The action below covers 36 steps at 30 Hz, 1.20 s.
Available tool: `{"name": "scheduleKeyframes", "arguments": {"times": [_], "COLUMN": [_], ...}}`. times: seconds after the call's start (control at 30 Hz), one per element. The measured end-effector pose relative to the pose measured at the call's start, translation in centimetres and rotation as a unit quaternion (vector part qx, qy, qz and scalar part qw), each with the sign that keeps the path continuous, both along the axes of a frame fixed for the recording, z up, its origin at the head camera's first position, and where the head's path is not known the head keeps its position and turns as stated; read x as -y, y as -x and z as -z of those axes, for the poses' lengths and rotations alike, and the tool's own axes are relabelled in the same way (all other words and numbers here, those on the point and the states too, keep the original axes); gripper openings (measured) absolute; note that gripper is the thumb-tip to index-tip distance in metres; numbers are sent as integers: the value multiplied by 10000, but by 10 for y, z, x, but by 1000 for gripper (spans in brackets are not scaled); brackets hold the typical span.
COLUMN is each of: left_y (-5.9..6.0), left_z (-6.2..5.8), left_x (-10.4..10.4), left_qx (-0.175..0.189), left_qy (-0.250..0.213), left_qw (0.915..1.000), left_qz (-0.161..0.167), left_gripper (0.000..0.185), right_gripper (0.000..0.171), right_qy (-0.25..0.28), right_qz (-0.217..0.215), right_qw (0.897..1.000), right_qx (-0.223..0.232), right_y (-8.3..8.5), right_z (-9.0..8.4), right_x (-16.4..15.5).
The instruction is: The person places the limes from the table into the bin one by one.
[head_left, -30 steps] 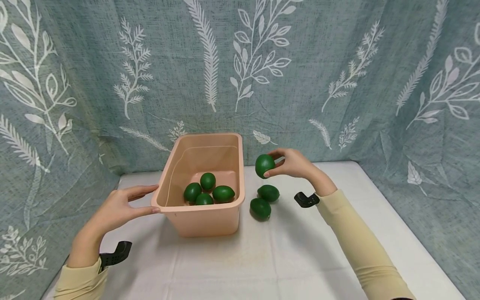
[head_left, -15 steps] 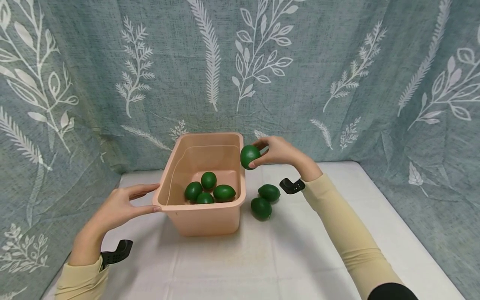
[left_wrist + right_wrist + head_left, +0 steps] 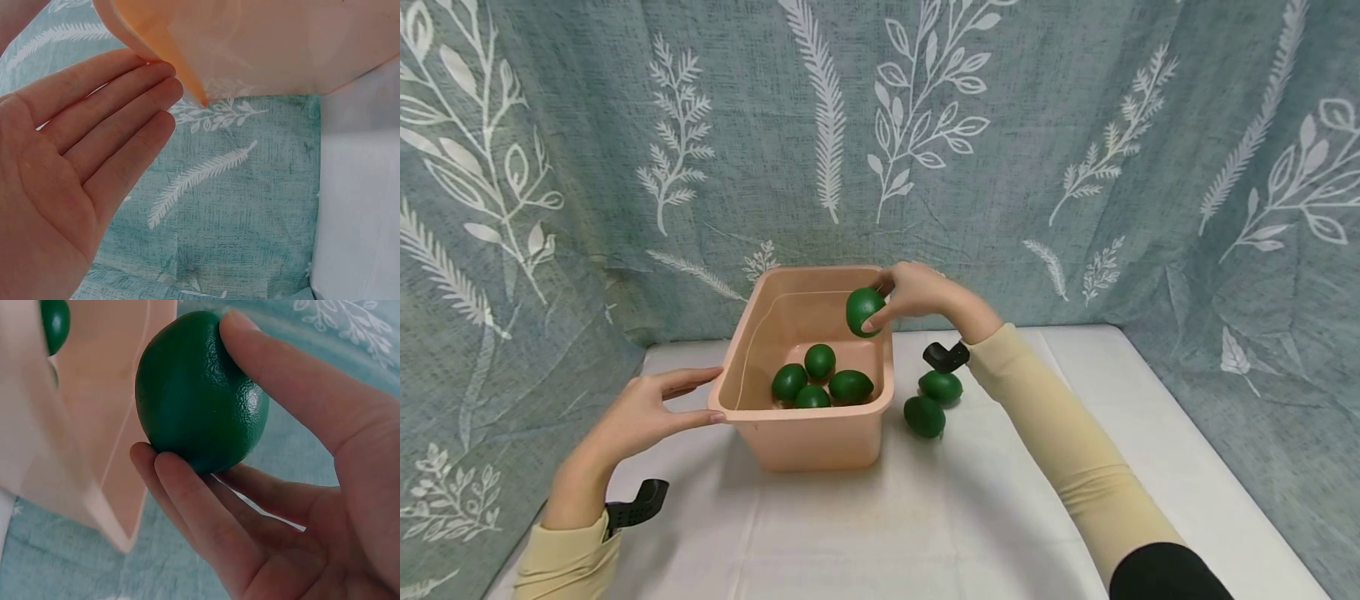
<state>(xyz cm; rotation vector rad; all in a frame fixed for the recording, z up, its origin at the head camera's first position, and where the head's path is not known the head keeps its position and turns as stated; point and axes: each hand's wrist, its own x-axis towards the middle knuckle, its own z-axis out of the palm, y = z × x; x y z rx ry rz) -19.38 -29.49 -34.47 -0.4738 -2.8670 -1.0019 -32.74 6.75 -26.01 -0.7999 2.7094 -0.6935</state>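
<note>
My right hand point(image 3: 919, 292) pinches a green lime point(image 3: 864, 312) between thumb and fingers, over the right side of the peach plastic bin point(image 3: 808, 442). In the right wrist view the glossy lime point(image 3: 197, 394) sits between the thumb and the fingertips. Several limes lie on the bin's floor, one of them a lime point(image 3: 851, 387) at the right. My left hand point(image 3: 638, 414) touches the bin's left rim with thumb and fingertips. Its fingers are straight in the left wrist view, fingertips point(image 3: 164, 70) against the rim.
Two more limes, a front lime point(image 3: 924, 416) and a back lime point(image 3: 941, 387), lie beside the bin's right wall on the white tablecloth point(image 3: 850, 533). A blue-green curtain point(image 3: 970, 192) with white leaf prints hangs behind and at both sides.
My right hand has carried the lime left and slightly up, from beside the bin to over its inside. The left hand stays at the rim.
</note>
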Motion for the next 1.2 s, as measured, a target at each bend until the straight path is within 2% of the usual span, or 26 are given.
{"name": "scheduleKeyframes", "arguments": {"times": [0.17, 0.43, 0.67, 0.93, 1.2], "left_y": [0, 0, 1, 1, 1], "left_z": [0, 0, 1, 0, 1], "left_x": [0, 1, 1, 1, 1], "left_qx": [45, -1, -19, -101, -111], "left_qy": [-16, -26, -42, 16, 47], "left_qw": [10000, 10000, 10000, 9999, 9999], "left_qz": [10, -24, 4, 54, 36], "left_gripper": [63, 62, 63, 61, 60], "right_gripper": [64, 62, 67, 60, 59], "right_qy": [13, 156, 369, 572, 785], "right_qz": [-86, 158, 409, 383, 467], "right_qw": [9999, 9994, 9985, 9975, 9956], "right_qx": [66, 269, -45, -137, -203], "right_y": [6, 18, 27, 21, 15], "right_z": [-3, 1, 5, 3, 18], "right_x": [17, 43, 52, 34, -3]}}
